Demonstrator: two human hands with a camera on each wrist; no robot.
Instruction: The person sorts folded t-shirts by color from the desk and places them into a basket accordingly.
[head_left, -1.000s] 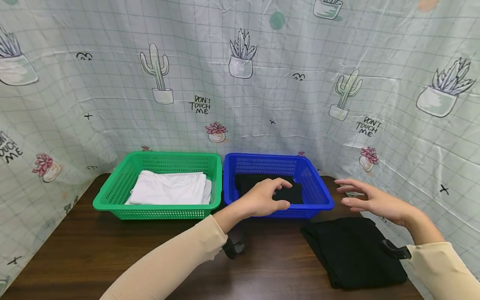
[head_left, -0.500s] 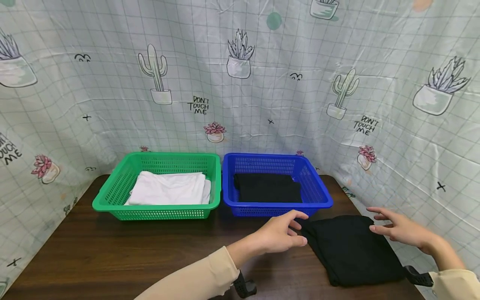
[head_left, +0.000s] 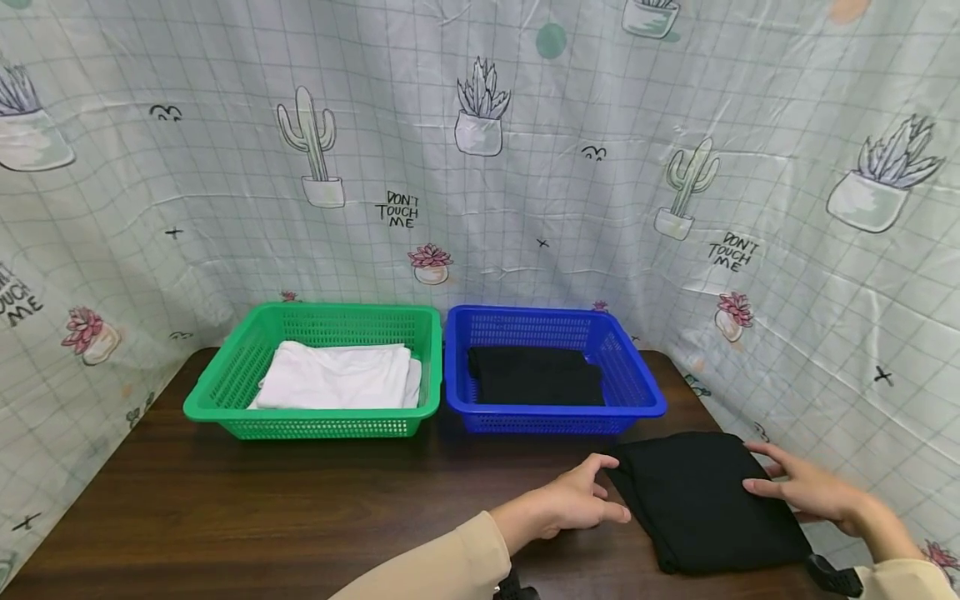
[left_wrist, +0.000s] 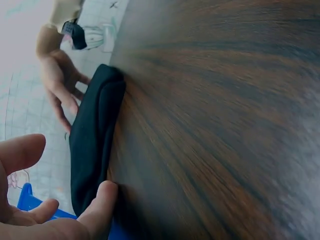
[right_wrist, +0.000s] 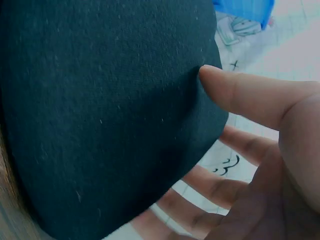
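A folded black garment lies on the right side of the table. My right hand is at its right edge. In the right wrist view, the thumb presses a dent into the top of the fabric while the other fingers pass behind the edge. At the garment's left side is my left hand, thumb and fingers spread apart. Its index fingertip reaches the garment's far left corner in the head view. Seen from the left wrist, a fingertip overlaps the near end of the folded stack.
Behind, a blue basket contains folded black cloth. Left of it stands a green basket with folded white cloth. A patterned curtain surrounds the dark wooden table at the back and sides.
Both hands have come away from the blue basket, down towards the black garment. The right thumb now presses on its right edge; the left hand has moved rightward to its left side.
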